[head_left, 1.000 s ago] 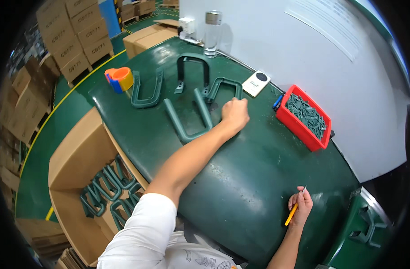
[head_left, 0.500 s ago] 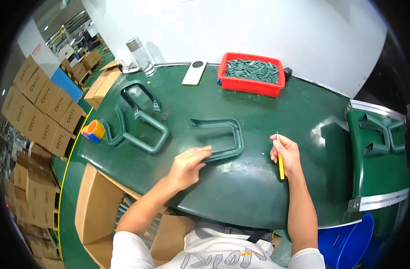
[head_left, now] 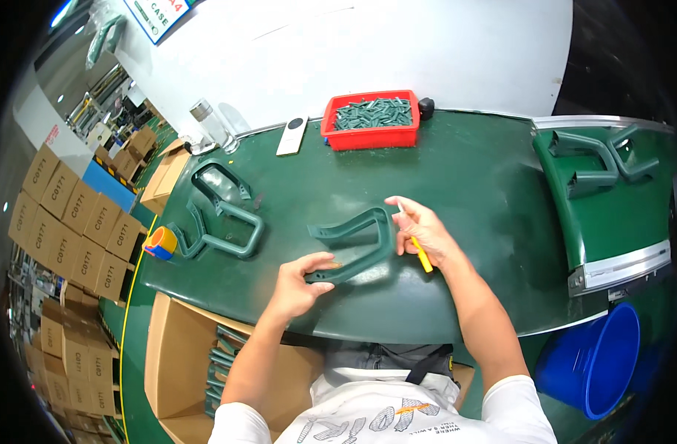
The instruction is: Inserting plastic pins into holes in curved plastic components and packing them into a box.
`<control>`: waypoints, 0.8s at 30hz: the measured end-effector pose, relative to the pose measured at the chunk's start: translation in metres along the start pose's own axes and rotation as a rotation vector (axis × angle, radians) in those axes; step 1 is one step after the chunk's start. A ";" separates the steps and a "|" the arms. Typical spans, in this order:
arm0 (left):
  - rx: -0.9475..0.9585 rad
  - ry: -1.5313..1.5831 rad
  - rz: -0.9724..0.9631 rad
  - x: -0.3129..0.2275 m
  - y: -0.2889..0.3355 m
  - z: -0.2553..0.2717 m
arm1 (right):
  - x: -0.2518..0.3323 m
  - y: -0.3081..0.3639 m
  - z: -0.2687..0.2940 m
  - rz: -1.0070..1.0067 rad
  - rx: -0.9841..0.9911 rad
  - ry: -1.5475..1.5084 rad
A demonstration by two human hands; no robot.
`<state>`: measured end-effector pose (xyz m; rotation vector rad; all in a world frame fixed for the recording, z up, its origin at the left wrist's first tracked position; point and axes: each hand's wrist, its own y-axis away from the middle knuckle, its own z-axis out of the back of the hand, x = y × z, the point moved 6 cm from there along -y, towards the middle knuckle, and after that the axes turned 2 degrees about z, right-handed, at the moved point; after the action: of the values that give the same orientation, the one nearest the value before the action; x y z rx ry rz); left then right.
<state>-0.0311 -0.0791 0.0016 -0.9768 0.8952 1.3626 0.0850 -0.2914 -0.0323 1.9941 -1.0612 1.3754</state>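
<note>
My left hand (head_left: 297, 287) pinches one leg end of a green U-shaped plastic handle (head_left: 385, 235). The handle looks tilted up off the bench, its curved end pointing right. A tan wrap covers one of my left fingertips. Close beside that curved end, my right hand (head_left: 425, 231) is closed around a slim yellow-handled knife (head_left: 422, 256). The yellow grip sticks out below my fingers, while the thin tip is hard to make out against the handle. Further left on the bench lie more green handles (head_left: 235, 235), touching or nearly touching one another.
A red bin (head_left: 373, 139) of small green pieces stands at the back, near a white phone-like device (head_left: 292, 138) and a glass bottle (head_left: 217, 126). Tape rolls (head_left: 161, 241) sit at the left edge. A conveyor (head_left: 619, 214) carries handles at right; an open carton (head_left: 177, 362) and blue bucket (head_left: 597, 362) stand below.
My left hand has raised and tilted the green handle. My right hand has moved left with the knife, up to the handle's curved end. The whole view has shifted.
</note>
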 end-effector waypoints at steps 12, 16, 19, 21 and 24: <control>0.197 0.967 -0.106 -0.049 0.012 -0.002 | -0.014 -0.005 0.015 -0.085 -0.101 -0.016; 0.216 0.861 -0.088 -0.045 0.005 -0.002 | -0.010 -0.001 0.017 -0.072 -0.124 -0.080; 0.032 0.397 -0.131 -0.037 -0.008 0.010 | 0.010 0.005 0.007 0.080 -0.112 -0.187; -0.034 0.208 -0.128 -0.032 -0.013 0.011 | 0.024 0.014 -0.012 0.165 -0.100 -0.235; -0.058 -0.111 -0.228 -0.038 -0.021 0.000 | 0.019 0.011 -0.024 0.185 -0.038 -0.215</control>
<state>-0.0111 -0.0922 0.0375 -1.0045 0.6432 1.2408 0.0663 -0.2859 -0.0066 2.0944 -1.3884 1.2394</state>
